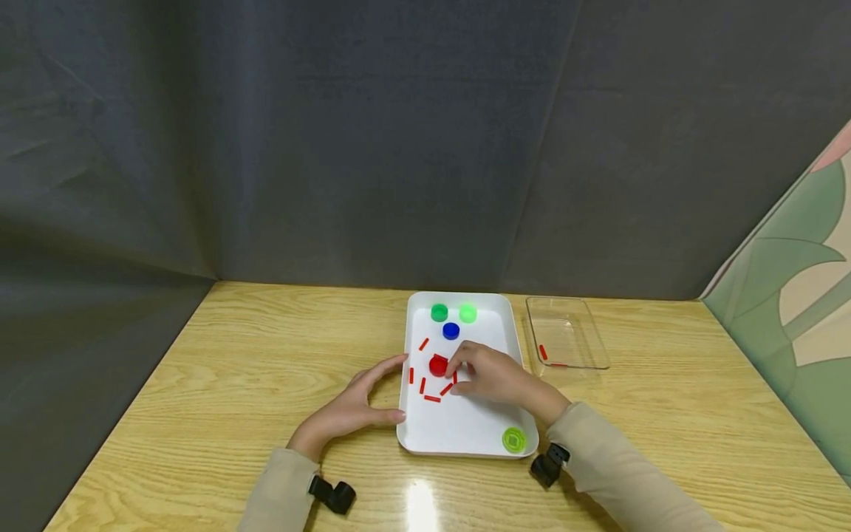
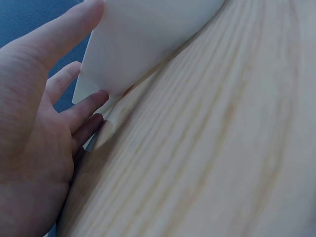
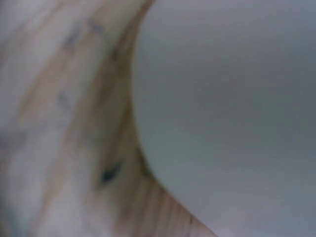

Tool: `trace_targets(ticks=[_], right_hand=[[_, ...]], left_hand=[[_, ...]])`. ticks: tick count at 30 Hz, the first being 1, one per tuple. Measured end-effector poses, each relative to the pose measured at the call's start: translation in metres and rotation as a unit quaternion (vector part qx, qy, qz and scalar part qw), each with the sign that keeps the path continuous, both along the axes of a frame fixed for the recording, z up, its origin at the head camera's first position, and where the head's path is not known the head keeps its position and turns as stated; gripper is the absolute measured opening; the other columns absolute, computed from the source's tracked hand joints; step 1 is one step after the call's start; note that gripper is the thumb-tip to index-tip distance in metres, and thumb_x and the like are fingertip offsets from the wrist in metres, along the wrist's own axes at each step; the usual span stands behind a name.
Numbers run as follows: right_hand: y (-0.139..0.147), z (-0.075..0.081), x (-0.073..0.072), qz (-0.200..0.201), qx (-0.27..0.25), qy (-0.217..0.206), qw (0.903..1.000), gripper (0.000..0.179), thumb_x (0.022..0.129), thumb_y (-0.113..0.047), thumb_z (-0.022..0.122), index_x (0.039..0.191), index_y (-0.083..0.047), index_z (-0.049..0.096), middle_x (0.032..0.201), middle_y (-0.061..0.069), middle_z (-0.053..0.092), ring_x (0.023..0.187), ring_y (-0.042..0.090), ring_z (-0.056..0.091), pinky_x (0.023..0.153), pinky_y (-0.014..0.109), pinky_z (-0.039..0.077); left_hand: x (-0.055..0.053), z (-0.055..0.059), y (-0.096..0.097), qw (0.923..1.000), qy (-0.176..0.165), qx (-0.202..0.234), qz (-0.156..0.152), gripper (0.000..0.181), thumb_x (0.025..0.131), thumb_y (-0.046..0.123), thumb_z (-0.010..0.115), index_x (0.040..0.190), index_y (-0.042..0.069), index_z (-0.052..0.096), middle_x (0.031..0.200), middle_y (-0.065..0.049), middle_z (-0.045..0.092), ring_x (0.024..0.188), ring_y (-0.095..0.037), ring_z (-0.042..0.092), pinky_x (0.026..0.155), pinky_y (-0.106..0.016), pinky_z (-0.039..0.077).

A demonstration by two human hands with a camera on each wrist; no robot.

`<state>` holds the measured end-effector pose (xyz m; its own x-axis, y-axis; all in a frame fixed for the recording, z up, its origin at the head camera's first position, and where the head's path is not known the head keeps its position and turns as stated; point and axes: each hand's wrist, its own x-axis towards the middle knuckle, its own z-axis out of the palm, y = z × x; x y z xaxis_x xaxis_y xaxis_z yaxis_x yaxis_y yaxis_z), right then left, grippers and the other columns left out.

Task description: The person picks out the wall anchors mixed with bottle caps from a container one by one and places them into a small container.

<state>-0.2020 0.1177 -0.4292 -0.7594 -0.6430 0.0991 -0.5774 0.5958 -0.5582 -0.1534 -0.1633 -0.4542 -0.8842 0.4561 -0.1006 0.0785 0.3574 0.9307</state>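
On the wooden table stands a white tray. My left hand is at its left side, thumb and fingers spread apart and fingertips at the rim; the left wrist view shows them against the tray's outer wall. Over the middle of the tray is my right hand, its bent fingers and thumb around a short red stick; I cannot tell whether they pinch it. A round red cap lies just left of those fingertips. Several more red sticks lie around the cap. The right wrist view misses the fingers.
A dark green cap, a light green cap and a blue cap sit at the tray's far end, a yellow-green cap in its near right corner. Right of the tray is a clear box with red sticks. A dark curtain hangs behind.
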Motion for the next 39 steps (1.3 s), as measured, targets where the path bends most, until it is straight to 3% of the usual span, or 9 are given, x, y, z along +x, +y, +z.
trace_targets(ticks=[7, 18, 39], right_hand=[[-0.0012, -0.0003, 0.0014, -0.001, 0.008, 0.014, 0.9999, 0.015, 0.083, -0.012, 0.081, 0.093, -0.016, 0.072, 0.093, -0.006, 0.062, 0.079, 0.011, 0.051, 0.070, 0.025, 0.045], [0.0020, 0.0032, 0.0023, 0.008, -0.014, -0.007, 0.9999, 0.015, 0.084, -0.008, 0.080, 0.096, -0.013, 0.073, 0.093, -0.005, 0.064, 0.083, 0.014, 0.054, 0.074, 0.026, 0.047], [-0.0005, 0.0017, 0.0012, 0.019, -0.015, -0.008, 0.9997, 0.018, 0.083, -0.004, 0.079, 0.095, -0.015, 0.072, 0.095, -0.005, 0.062, 0.084, 0.017, 0.055, 0.073, 0.026, 0.047]], left_hand=[[-0.0003, -0.0009, 0.0003, 1.0000, 0.001, 0.001, -0.001, 0.085, 0.081, 0.033, 0.083, 0.152, 0.037, 0.037, 0.158, 0.003, 0.031, 0.146, -0.034, 0.014, 0.109, -0.071, 0.011], [-0.0001, 0.0003, 0.0008, 1.0000, -0.004, 0.000, 0.003, 0.084, 0.080, 0.034, 0.083, 0.150, 0.043, 0.038, 0.157, 0.007, 0.032, 0.145, -0.031, 0.015, 0.110, -0.070, 0.012], [-0.0009, -0.0002, 0.0001, 1.0000, 0.000, 0.001, -0.003, 0.083, 0.082, 0.033, 0.082, 0.152, 0.037, 0.037, 0.158, 0.003, 0.032, 0.146, -0.034, 0.015, 0.109, -0.071, 0.012]])
